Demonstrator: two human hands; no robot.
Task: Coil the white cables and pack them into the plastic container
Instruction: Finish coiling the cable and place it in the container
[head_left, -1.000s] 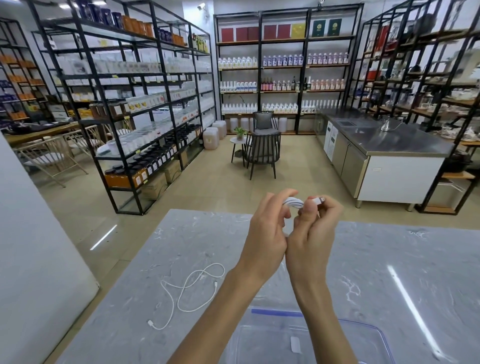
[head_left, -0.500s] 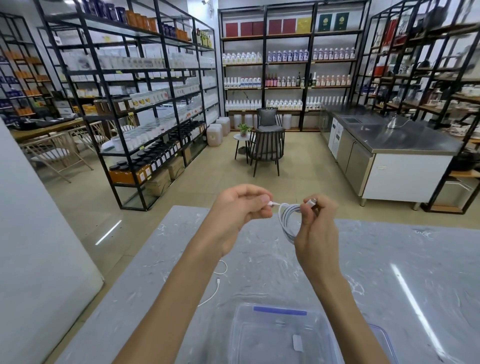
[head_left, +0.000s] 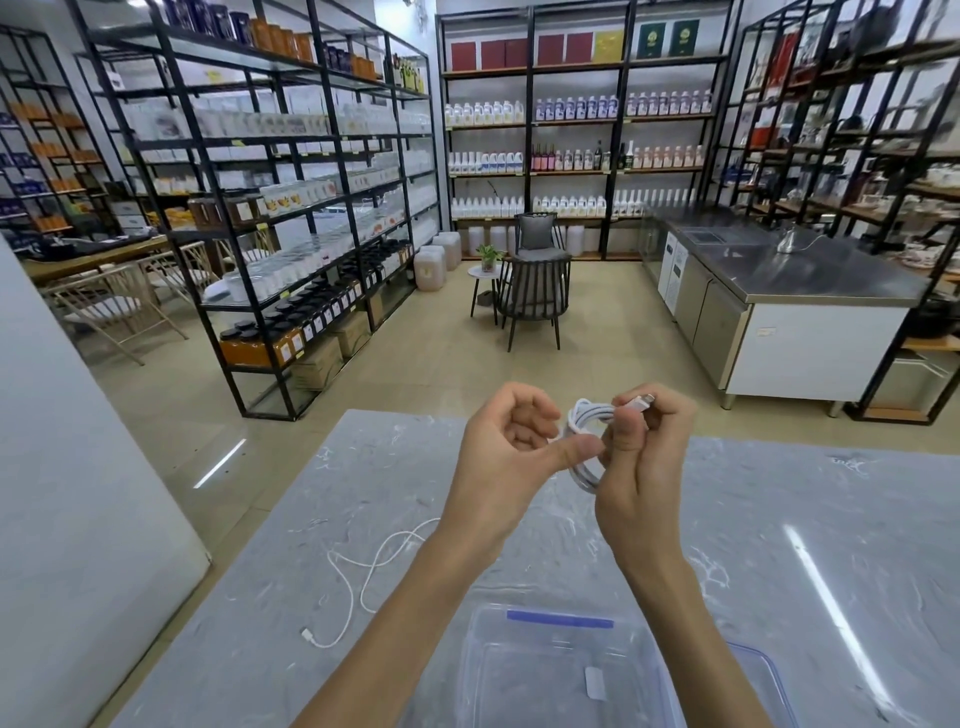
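Both hands are raised above the grey marble table (head_left: 810, 519). My right hand (head_left: 641, 457) pinches a small coil of white cable (head_left: 584, 441), its plug end sticking out above the fingers. My left hand (head_left: 504, 457) is right beside it, thumb pressed on the coil and fingers curled. A second white cable (head_left: 358, 577) lies loose and uncoiled on the table to the left, partly hidden by my left forearm. The clear plastic container (head_left: 561, 621) with a blue strip on its rim sits at the near edge, under my forearms.
The table's far edge runs just beyond my hands. Past it are an open tiled floor, black shelving racks (head_left: 291, 208) full of bottles, a dark chair (head_left: 535, 280) and a steel counter (head_left: 779, 291) on the right. A pale wall panel (head_left: 78, 467) stands at left.
My left hand, which was pulled apart to the left holding the cable end half a second ago, has come back against the coil. The loop in my right hand looks tighter.
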